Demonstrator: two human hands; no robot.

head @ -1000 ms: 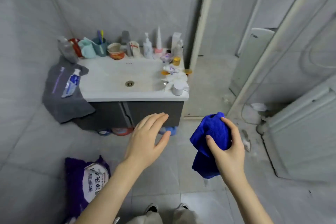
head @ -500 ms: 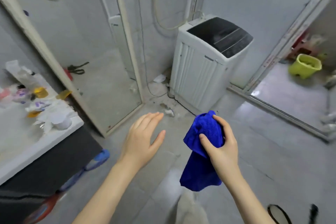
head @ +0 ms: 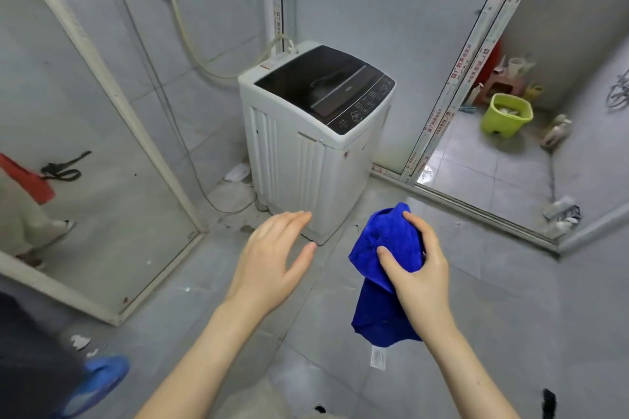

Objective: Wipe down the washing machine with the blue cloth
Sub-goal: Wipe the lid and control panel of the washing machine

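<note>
Facing the top-loading washing machine (head: 316, 133) with the blue cloth (head: 391, 238) held ready; nothing has been wiped yet.

The right hand (head: 422, 279) grips the bunched cloth between thumb and curled fingers, with the loose end and label hanging below. The left hand (head: 272, 265) is flat with straight fingers and holds nothing. The machine stands upright in the far corner, ahead and slightly left of both hands, with one vertical edge turned toward the viewer. Its dark lid and control panel lie farther off than either hand. The left fingertips overlap the cabinet's foot in the view, but neither hand appears to touch it. The cloth hand sits just right of that near edge, so the likely reach is forward to the lid. A hose (head: 190, 44) meets the machine's far rim, and a green bucket (head: 507, 114) stands well apart at far right.
</note>
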